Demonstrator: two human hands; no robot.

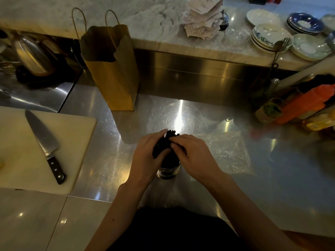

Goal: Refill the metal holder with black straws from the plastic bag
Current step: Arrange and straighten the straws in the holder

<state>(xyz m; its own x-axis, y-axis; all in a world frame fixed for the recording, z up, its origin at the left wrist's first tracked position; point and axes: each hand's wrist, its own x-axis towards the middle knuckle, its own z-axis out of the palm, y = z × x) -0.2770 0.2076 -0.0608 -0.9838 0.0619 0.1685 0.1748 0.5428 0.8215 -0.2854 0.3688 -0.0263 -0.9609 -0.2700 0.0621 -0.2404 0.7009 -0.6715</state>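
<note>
Black straws (160, 146) likely light, slick, bendy; left hand (147, 156) fingers curled round mid-bundle, right hand (193, 153) pinching tops, over metal holder (168, 172) near counter (101, 142) front edge

The counter (181, 115) is finished in brushed steel, glossy and marked with fine swirled scratches. The holder (168, 171) is made of polished metal, and the straws (171, 133) are seen as matt black plastic. The plastic bag (226, 151) is clear and crinkled. The paper bag (112, 78) is made of matt brown paper. The board (23, 151) is white, smooth and matt. The knife (43, 136) is formed of a bright steel blade and a black riveted handle. The ledge (145, 19) is surfaced in polished veined marble.
</note>
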